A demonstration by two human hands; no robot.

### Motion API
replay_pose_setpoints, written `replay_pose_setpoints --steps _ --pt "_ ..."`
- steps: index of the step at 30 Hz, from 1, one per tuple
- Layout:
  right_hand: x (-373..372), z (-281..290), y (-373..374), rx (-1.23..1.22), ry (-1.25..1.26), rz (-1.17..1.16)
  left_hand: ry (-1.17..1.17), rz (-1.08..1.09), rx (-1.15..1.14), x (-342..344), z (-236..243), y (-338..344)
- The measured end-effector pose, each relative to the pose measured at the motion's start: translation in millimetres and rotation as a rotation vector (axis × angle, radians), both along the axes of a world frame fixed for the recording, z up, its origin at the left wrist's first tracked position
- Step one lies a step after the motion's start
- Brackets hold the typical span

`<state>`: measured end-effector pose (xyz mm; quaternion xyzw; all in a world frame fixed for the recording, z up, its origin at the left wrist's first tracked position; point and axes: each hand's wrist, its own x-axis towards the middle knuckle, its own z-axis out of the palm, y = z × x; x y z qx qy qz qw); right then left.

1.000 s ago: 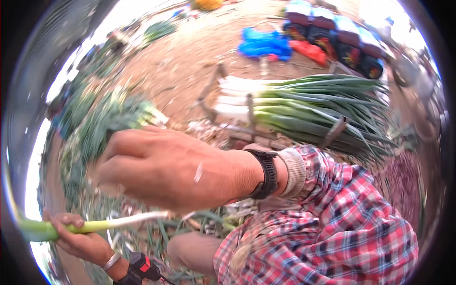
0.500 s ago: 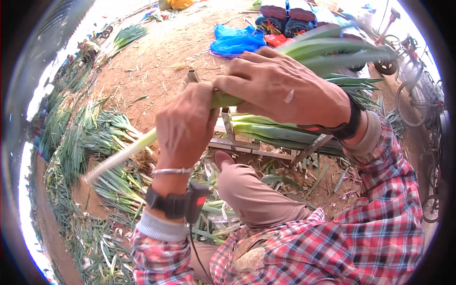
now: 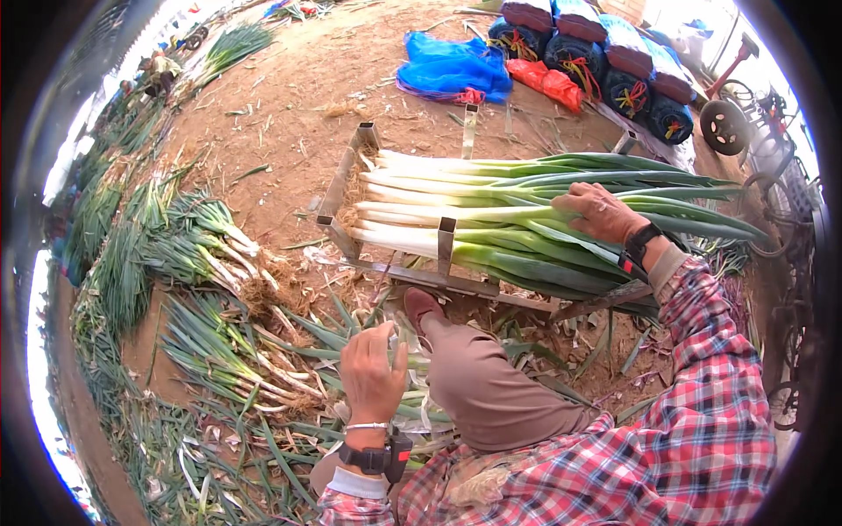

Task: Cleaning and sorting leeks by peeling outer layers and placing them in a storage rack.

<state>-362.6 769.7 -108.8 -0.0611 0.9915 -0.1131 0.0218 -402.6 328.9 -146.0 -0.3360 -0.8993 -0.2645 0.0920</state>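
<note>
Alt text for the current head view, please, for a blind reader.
A right hand rests on green onions laid in a metal rack, while the left hand hangs beside the leg. More onions lie on the ground at left.

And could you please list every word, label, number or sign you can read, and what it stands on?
No words or numbers can be read.
The stacked packs are too small and indistinct for any print.
The black wrist device has a red patch without legible lettering.
</note>
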Motion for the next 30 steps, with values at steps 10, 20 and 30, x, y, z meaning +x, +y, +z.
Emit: replay_pose_setpoints --steps 10,20,30 --pt "-9 -19 -2 0.058 -0.238 -0.091 -0.161 -0.022 0.030 -23 -28 13" --pt "38 35 49 0.032 -0.161 -0.217 -0.325 0.008 0.112 -20 -51 9" --pt "-24 -33 -18 0.002 -0.155 -0.089 -0.341 0.002 0.138 -16 -57 9"
